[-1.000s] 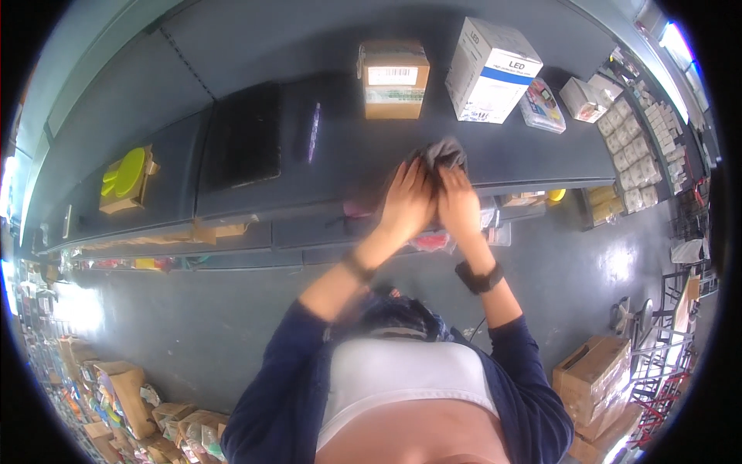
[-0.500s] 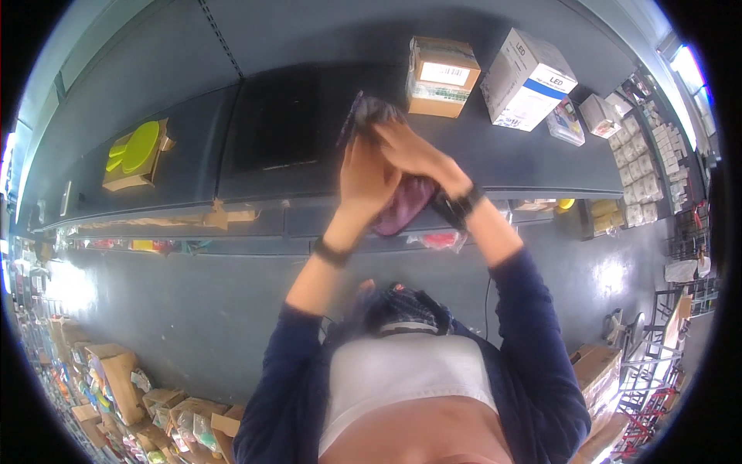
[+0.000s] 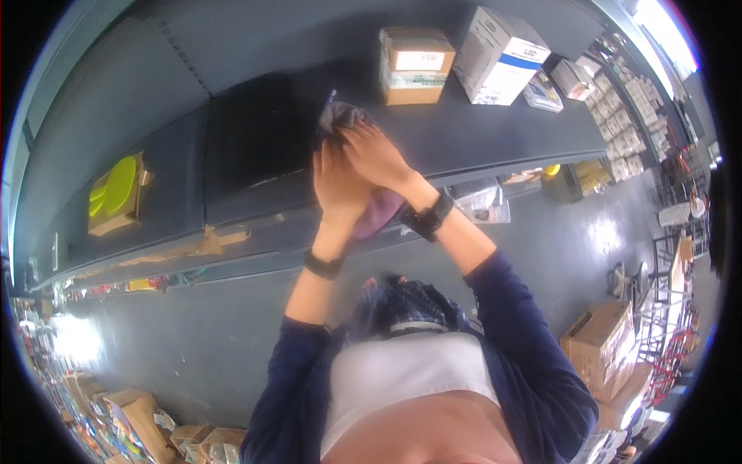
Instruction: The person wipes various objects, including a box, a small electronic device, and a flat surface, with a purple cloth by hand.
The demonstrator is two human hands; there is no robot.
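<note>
A purple and dark grey cloth (image 3: 379, 210) lies bunched beneath my two hands at the front of the dark shelf (image 3: 263, 147). Its dark crumpled end (image 3: 340, 116) sticks out past my fingertips, and the purple end hangs toward me. My left hand (image 3: 340, 185) rests on the cloth with its fingers stretched out. Partly overlapping it, my right hand (image 3: 380, 158) is laid flat with fingers extended. The palms hide the middle of the cloth. Some blur softens the hands.
A brown carton (image 3: 417, 89) and a tall white box with a blue stripe (image 3: 502, 58) stand at the shelf's back right. An open carton with lime-green pieces (image 3: 116, 189) sits at the left. Beneath runs a lower shelf; cartons (image 3: 599, 344) stand on the floor to the right.
The whole view has turned, so the shelf and boxes sit more to the left and tilted. My hands have come slightly nearer the shelf's front, still over the cloth.
</note>
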